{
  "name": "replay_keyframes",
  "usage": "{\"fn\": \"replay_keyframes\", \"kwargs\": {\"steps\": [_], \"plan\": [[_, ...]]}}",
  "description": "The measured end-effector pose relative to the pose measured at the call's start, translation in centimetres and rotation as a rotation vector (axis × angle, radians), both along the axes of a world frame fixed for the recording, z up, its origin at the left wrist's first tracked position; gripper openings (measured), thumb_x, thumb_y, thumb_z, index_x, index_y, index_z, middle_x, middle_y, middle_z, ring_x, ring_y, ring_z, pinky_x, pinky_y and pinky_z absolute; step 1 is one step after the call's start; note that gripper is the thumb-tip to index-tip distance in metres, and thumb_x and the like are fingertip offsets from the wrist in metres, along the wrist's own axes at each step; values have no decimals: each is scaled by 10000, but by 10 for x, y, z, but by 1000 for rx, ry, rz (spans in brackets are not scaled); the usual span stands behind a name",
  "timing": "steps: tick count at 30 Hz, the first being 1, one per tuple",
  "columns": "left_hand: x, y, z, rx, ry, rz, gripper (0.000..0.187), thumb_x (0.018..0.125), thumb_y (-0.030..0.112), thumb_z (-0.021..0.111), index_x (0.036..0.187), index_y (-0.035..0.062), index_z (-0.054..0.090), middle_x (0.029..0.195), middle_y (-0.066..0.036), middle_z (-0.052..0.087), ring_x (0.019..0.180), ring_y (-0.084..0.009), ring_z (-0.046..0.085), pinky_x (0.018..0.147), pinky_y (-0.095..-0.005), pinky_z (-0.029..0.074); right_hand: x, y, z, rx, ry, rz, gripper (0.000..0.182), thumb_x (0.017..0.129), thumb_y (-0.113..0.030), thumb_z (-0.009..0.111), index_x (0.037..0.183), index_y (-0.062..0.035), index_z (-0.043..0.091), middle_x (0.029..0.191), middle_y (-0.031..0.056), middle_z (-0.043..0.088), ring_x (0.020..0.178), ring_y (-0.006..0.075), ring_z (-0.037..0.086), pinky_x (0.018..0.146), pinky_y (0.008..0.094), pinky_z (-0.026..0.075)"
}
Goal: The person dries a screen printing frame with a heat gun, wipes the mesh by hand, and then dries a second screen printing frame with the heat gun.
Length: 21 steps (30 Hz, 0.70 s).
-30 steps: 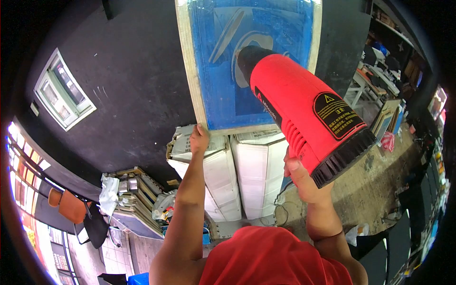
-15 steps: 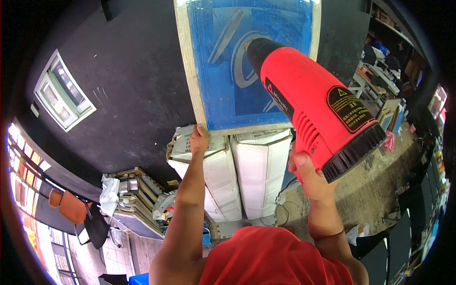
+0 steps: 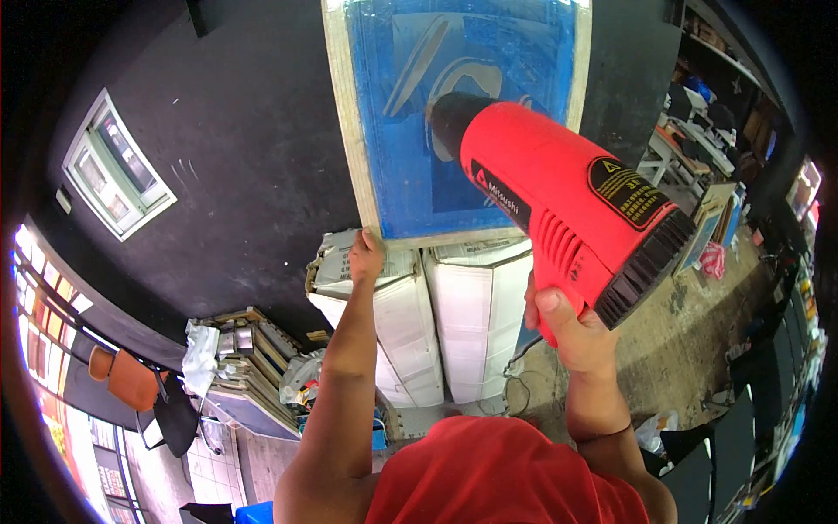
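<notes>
A red heat gun (image 3: pixel 559 179) with a black nozzle and black rear cap is gripped at its handle by my right hand (image 3: pixel 572 327). Its nozzle points at a blue screen (image 3: pixel 410 188) in a pale wooden frame (image 3: pixel 352 144), over the light curved shapes on it. The frame stands upright on two white cardboard boxes (image 3: pixel 401 336). At the frame's lower left corner, my left hand (image 3: pixel 367 255) is closed on the wood, its fingers partly hidden.
Behind the frame is a dark wall (image 3: pixel 253 131) with a small window (image 3: pixel 118 166). Stacked frames (image 3: pixel 253 375) and an orange chair (image 3: pixel 135 382) stand at the lower left. A cable (image 3: pixel 517 384) lies on the floor; more frames (image 3: pixel 720 218) lean at the right.
The heat gun and my right hand have moved slightly down and left, bringing the nozzle lower over the blue screen. My left hand stays at the frame's corner.
</notes>
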<state>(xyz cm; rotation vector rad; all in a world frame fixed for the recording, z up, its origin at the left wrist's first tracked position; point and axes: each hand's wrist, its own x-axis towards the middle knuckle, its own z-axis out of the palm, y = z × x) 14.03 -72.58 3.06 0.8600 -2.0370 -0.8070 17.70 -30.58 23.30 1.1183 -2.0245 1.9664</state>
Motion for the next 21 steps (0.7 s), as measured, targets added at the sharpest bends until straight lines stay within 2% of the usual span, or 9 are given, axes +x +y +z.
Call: {"fn": "replay_keyframes", "kwargs": {"steps": [2,3,4,5,9,11,17,21], "plan": [[0,-1,-1,-2,-14,4,515,1021,491,312,1136,67,582,1081,-327,635,1013,-570,562,869,-618,452,14,-8,20,-193,-249,118,425,754,-29,806,1143,21,643,1138,147,655,1068,230,632,923,361,501],[0,-1,-2,-2,-15,4,515,1021,491,312,1136,67,582,1081,-327,635,1013,-570,562,869,-618,452,18,-8,28,-193,-249,118,425,754,-29,806,1143,21,643,1138,147,655,1068,230,632,923,361,501],[-1,-1,-2,-7,-11,3,514,1021,492,312,1129,67,581,1074,-329,635,1007,-572,563,865,-621,452,20,-8,35,-115,-212,162,316,833,-181,750,1049,15,628,922,105,626,808,178,595,700,305,451],[-1,-2,-2,-12,-8,2,512,1020,492,312,1122,68,579,1068,-330,635,1000,-574,564,861,-624,452,21,-8,38,-37,-174,207,354,913,-333,694,954,9,613,707,63,598,548,127,558,476,249,400],[-2,-1,-2,-30,-13,21,530,1028,465,322,1133,32,608,1032,-310,656,992,-552,592,838,-596,468,15,-16,29,-105,2,222,324,902,-283,715,988,10,608,746,66,603,566,128,561,493,254,422],[-1,0,-1,-12,9,4,521,1016,501,320,1112,60,580,1048,-330,639,1001,-570,565,858,-620,452,15,-21,30,-173,78,148,288,878,-180,741,1026,19,595,787,70,608,594,128,568,516,260,447],[0,0,-1,24,61,-7,541,1010,513,327,1136,62,599,1053,-318,642,1012,-561,567,860,-604,456,6,-22,22,-261,70,40,255,848,-66,752,1029,18,593,802,58,610,623,131,579,546,262,466],[1,-2,-3,35,76,-45,537,1002,519,355,1140,68,612,1058,-309,645,1010,-553,573,861,-600,457,9,-17,29,-231,-36,-4,233,849,-69,755,1015,12,613,812,56,627,630,129,586,555,260,470]]}}
